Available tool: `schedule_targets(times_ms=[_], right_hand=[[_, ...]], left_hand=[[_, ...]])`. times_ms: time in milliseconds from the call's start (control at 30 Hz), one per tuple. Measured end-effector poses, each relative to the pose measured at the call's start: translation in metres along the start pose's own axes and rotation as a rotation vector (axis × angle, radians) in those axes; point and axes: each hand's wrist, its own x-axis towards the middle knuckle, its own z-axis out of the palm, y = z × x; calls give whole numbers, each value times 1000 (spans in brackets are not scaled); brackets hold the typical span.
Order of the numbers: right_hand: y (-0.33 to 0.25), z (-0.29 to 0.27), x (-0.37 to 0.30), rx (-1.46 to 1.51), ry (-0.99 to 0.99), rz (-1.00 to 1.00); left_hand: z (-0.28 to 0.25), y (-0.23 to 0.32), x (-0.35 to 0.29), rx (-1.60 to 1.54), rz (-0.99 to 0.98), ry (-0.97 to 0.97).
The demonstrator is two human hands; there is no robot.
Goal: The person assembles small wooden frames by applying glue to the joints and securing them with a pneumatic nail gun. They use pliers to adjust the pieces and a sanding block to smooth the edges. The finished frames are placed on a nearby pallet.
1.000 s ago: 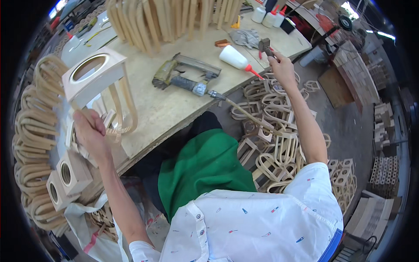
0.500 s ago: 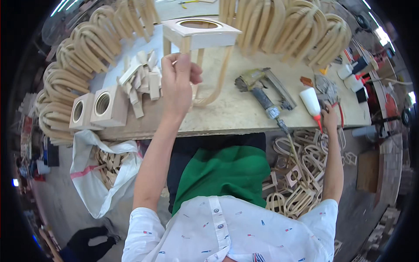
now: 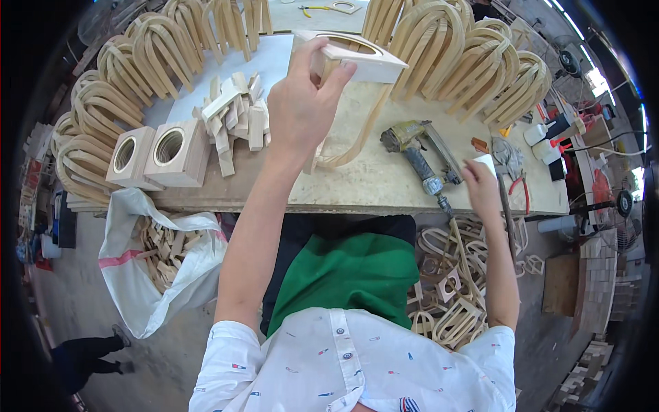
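My left hand grips the rim of a pale wooden stool-like frame, thumb and fingers on either side of its edge. The frame has a square top with a round hole and bent wooden legs on the bench. My right hand is over the bench's front edge, fingers curled. A long dark rod-like tool juts from its right side, apparently held; its kind is unclear. A white glue bottle shows partly behind this hand. Left of it lies a yellow-green nail gun with a hose.
Bundles of bent wood strips line the back of the bench. At left stand two wooden blocks with round holes and a pile of offcuts. Below are a white sack of scraps and a heap of frames. Red-handled pliers lie right.
My left hand has moved up and right onto the frame's top, which has shifted slightly right. My right hand has moved left, and the dark tool has come into view beside it.
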Motion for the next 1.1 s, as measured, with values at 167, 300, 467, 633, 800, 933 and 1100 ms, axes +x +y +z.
schedule_targets(times_ms=[167, 300, 467, 633, 800, 933, 1100], right_hand=[[-30, 45, -1, -142, -102, -36], [-39, 64, 1, -305, -168, -31], [-39, 87, 18, -353, -175, -26], [-43, 99, 39, -352, -214, 67], [-49, 49, 62, -388, -115, 66], [-128, -50, 55, 210, -245, 278], [-204, -121, 55, 303, -197, -10]], left_hand=[[-6, -6, 2, 68, 60, 69], [-9, -9, 0, 118, 164, 178], [-4, -25, 10, 23, 324, 238], [-8, -2, 7, -39, 377, 175], [-6, -7, 4, -91, 363, 156], [-2, -17, 3, -26, 583, 226], [1, 3, -14, -124, 487, 99]])
